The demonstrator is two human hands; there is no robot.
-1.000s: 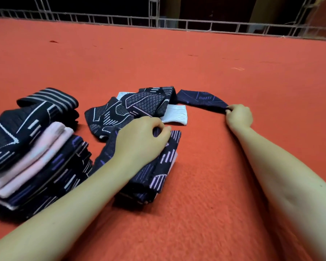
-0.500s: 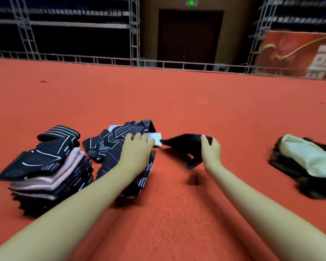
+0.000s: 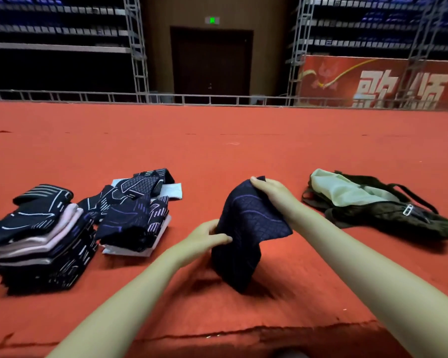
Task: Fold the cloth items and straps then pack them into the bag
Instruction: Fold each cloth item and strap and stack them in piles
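Observation:
A dark navy quilted cloth (image 3: 246,233) hangs lifted off the red carpet in the middle of the view. My right hand (image 3: 272,191) grips its top edge, and my left hand (image 3: 206,237) pinches its left side lower down. A tall stack of folded dark and pale pink cloths (image 3: 36,241) stands at the far left. Beside it a smaller folded pile (image 3: 135,226) lies in front of several loose patterned pieces (image 3: 140,187). The dark bag (image 3: 388,215) lies at the right, with a pale green cloth (image 3: 342,188) on its opening.
The red carpet (image 3: 217,140) stretches far ahead to a low metal railing (image 3: 166,98). A seam or edge in the carpet (image 3: 243,332) runs close to me. Scaffold posts, a dark door and a red banner stand beyond the railing.
My right hand pulled the navy cloth away from the loose pieces and raised it. My left hand left the folded pile and took hold of the cloth's side. The view tilted upward.

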